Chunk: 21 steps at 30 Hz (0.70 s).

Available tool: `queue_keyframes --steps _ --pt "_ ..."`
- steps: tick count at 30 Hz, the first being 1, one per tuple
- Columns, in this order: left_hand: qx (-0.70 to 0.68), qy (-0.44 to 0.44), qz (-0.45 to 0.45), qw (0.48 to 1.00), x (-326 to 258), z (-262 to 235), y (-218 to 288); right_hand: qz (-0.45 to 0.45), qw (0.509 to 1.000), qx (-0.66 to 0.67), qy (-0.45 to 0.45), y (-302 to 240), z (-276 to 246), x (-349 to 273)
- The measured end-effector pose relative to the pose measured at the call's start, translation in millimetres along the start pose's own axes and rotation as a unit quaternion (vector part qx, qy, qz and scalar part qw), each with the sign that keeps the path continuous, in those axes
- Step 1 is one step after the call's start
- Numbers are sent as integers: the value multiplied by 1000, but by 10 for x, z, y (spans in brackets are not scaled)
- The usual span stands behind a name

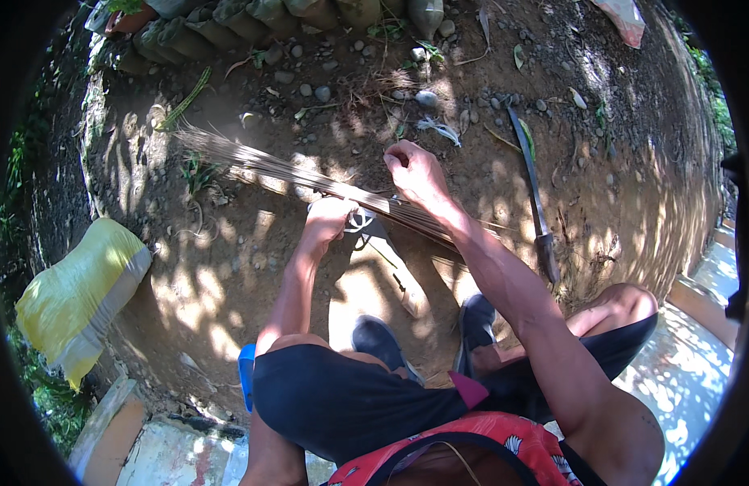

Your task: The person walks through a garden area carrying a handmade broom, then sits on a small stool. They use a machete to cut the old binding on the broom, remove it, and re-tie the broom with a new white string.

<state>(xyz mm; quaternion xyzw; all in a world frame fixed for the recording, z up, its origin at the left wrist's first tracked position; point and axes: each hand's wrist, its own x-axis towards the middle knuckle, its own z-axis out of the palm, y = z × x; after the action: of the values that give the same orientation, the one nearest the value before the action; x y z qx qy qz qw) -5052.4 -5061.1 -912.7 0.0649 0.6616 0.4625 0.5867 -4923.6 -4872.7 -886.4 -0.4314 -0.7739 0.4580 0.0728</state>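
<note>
A bundle of thin brown sticks, like a stick broom, lies slanted across the dirt in front of me, its loose ends fanning to the upper left. My left hand grips the bundle where a white cord wraps it. My right hand is closed a little higher and to the right, pulling what looks like the cord's end taut. My knees and dark shorts fill the lower view, with my shoes on the ground below the bundle.
A long knife with a dark handle lies on the dirt to the right. A yellow and white sack rests at the left. Filled bags line the far edge, with stones and dry leaves scattered about. A concrete step runs at right.
</note>
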Motion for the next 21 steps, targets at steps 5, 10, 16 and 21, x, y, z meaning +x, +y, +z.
queue_keyframes --steps 5,10,16,21 --pt "-77 -25 -58 995 71 -132 -156 -59 987 92 -115 -197 207 -679" --pt "-110 -20 -97 989 61 -36 -114 24 989 94 -111 79 676 -941" --pt "-84 11 -103 991 4 -49 -262 106 987 -28 -118 8 811 -905" --pt "-56 15 -46 997 -35 -30 -265 90 987 -64 -116 109 881 -835"
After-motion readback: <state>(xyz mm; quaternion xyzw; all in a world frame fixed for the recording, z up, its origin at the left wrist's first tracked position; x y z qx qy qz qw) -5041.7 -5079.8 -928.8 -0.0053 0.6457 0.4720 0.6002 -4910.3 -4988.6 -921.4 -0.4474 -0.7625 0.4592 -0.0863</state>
